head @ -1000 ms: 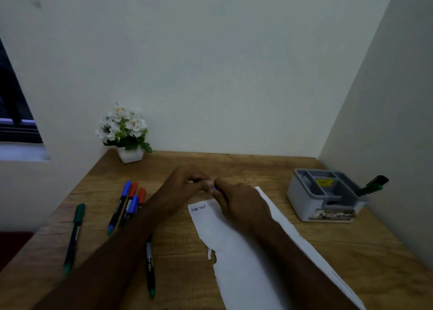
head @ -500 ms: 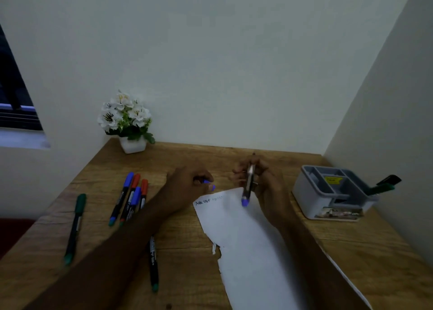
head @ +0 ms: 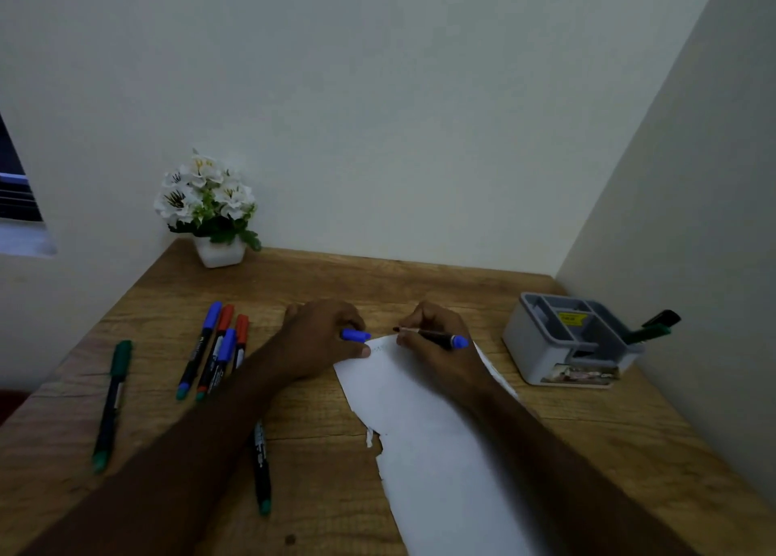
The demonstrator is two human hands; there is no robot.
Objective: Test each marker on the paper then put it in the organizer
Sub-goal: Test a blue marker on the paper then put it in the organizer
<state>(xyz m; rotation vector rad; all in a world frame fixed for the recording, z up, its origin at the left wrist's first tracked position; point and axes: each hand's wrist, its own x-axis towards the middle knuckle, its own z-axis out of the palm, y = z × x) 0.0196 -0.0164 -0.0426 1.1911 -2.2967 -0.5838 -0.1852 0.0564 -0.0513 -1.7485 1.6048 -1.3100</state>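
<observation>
While my right hand (head: 436,345) pinches the uncapped blue marker (head: 432,337) at the paper's (head: 420,429) far edge, my left hand (head: 323,341) grips the cap (head: 355,335). Torn sheet might slide, so the tip could hit the surface (head: 630,450). Organizer (head: 567,341) sits right.

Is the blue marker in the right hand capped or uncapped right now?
Uncapped. The right hand holds the blue marker with its dark tip bare over the paper, and the left hand holds the blue cap.
</observation>
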